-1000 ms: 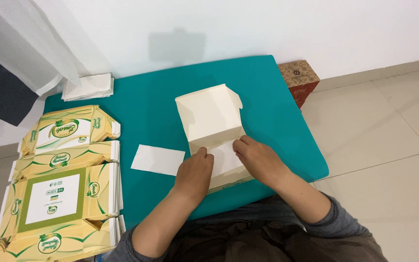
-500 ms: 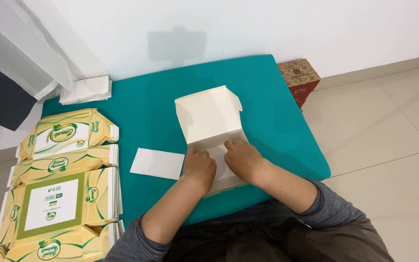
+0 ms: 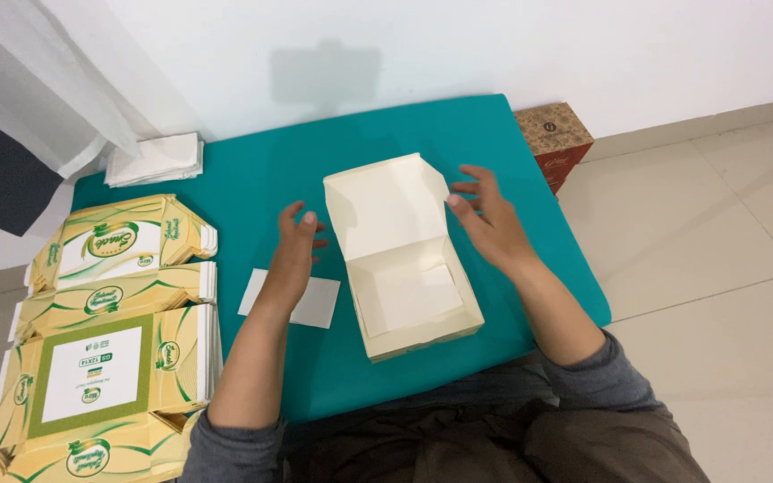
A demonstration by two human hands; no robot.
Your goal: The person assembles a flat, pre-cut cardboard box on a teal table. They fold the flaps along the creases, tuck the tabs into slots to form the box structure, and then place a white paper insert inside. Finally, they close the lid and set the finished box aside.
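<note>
**Both hands held open beside a folded box**

The left hand point(image 3: 295, 253) is held open and empty, fingers loosely spread, just beside the left wall of the cream cardboard box point(image 3: 404, 259) without clear contact. The right hand point(image 3: 487, 224) is likewise open and empty, fingers fanned, close to the right edge of the raised lid; whether a fingertip touches the flap cannot be told. The box is set near the middle of the teal table point(image 3: 252, 179), its base toward the near edge, its lid tilted up toward the far edge, and a white paper liner point(image 3: 418, 295) is laid flat inside.

The step in hand is judged to be the gap between lining and closing: the base is formed, the liner is seated, the lid is not yet down. The next move would call for both hands to be brought onto the lid's side flaps together, so the lid is lowered squarely.

A loose white sheet point(image 3: 291, 297) lies under the left wrist. Open surface is left toward the far edge and the right edge. Beyond the left edge, a stack of flat printed cartons point(image 3: 105, 340) is crowded close, with folded white papers point(image 3: 156, 159) at the far-left corner. A brown box point(image 3: 555, 139) stands off the far-right corner.
</note>
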